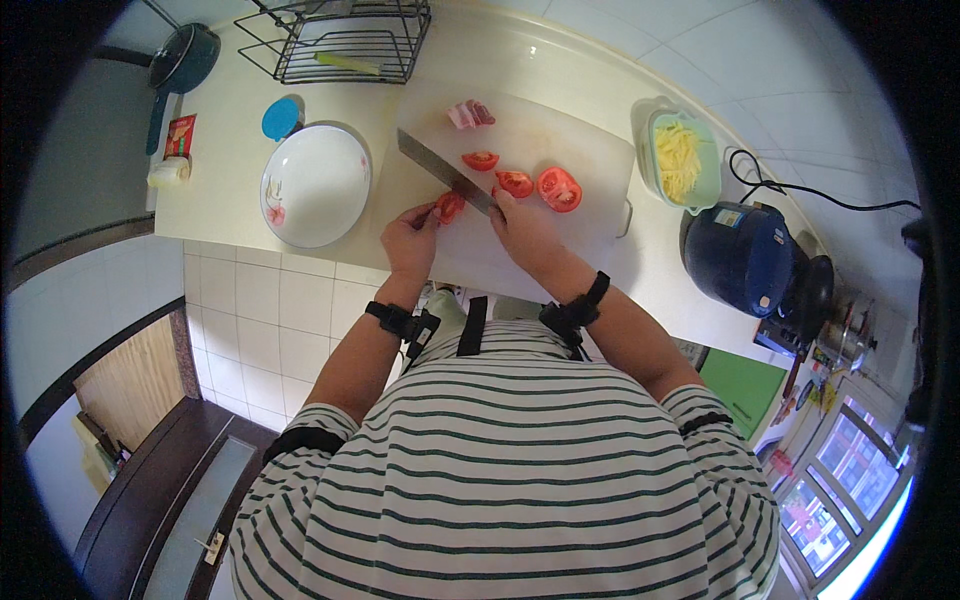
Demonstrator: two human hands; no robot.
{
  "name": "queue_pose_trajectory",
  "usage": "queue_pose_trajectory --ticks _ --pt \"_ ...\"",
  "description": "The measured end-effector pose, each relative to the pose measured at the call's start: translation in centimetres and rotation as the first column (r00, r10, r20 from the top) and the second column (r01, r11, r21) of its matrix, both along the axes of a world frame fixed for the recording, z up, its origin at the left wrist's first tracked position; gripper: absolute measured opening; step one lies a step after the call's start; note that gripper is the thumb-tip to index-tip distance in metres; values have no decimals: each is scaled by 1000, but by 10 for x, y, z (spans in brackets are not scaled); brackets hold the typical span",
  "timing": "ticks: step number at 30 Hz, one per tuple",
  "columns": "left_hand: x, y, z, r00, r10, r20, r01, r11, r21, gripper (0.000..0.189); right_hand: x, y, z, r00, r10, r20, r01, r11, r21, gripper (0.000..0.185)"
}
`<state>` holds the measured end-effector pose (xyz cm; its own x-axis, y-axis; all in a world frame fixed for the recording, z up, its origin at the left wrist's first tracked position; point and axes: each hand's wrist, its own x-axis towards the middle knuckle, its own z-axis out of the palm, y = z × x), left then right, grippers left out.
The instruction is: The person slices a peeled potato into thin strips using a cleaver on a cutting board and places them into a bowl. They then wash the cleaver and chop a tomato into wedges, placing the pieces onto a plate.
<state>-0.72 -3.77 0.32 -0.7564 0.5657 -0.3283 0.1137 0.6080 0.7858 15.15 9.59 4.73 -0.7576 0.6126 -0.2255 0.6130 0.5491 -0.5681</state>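
Note:
My right hand [519, 227] grips a wide-bladed kitchen knife [442, 166], its blade slanting up and left over the white cutting board [592, 150]. Against the blade's left side, a tomato piece [450, 207] is pinched by the fingers of my left hand [411, 238]. Beyond the knife lies a tomato wedge [480, 160]. Another wedge [515, 184] rests just past my right fingertips, and a tomato half [559, 189] sits cut face up to its right. Sliced raw meat [471, 114] lies near the board's far edge.
Left of the board stands a white plate [319, 187] beside a blue-lidded jar [282, 118]. A black wire rack [345, 56] is at the back. On the right are a green container [709, 169] of pale yellow strips [677, 161] and a dark blue appliance [739, 255] near a black cord [825, 191].

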Motion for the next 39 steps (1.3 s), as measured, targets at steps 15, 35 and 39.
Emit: queue_pose_trajectory --ticks 15,35,39 --pt "-3 3 -21 999 14 34 -18 991 131 42 -8 -7 -1 999 -26 -40 27 1000 11 22" --pt "-6 2 -21 999 -34 18 28 967 252 28 13 -28 28 999 -51 0 51 999 7 16" --pt "-7 4 -25 997 -78 -20 80 960 267 27 8 -36 24 997 -42 58 38 997 63 16"
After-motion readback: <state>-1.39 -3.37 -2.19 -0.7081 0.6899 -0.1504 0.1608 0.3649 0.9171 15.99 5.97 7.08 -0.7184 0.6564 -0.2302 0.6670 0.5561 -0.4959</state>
